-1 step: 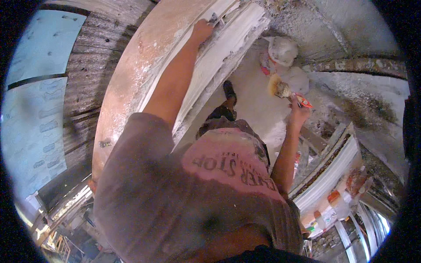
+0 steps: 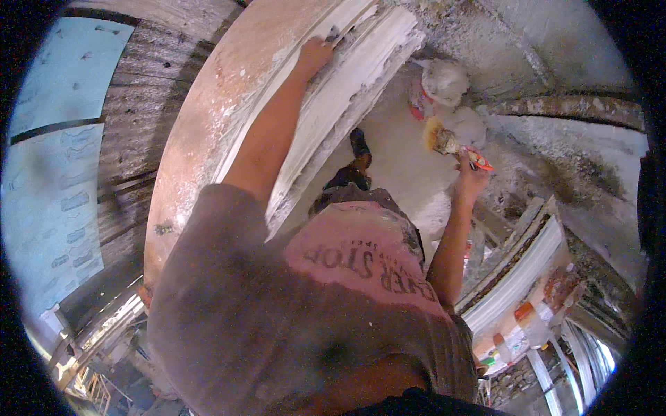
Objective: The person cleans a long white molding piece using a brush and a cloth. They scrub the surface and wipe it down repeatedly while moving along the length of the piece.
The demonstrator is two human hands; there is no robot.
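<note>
A long white plaster moulding [image 2: 347, 90] with stepped ridges runs away from me along a curved brownish bench top [image 2: 201, 132]. My left hand [image 2: 316, 57] reaches to its far part, fingers closed on a small dark grey piece [image 2: 333, 33] against the ridges; its kind is too small to tell. Out to the right, my right hand [image 2: 473, 182] grips a wide brush [image 2: 444, 141] by its red-orange handle. The tan bristles point away to the left, above the pale floor and apart from the moulding.
White bags or lumps of material [image 2: 447, 83] lie on the dusty floor beyond the brush. More white mouldings [image 2: 517, 277] lean at the lower right, beside wooden strips. Dark planks [image 2: 142, 111] and light-blue sheets [image 2: 55, 201] stand left of the bench.
My left hand has shifted slightly nearer and to the left along the moulding. My right hand and the brush stay almost where they were.
</note>
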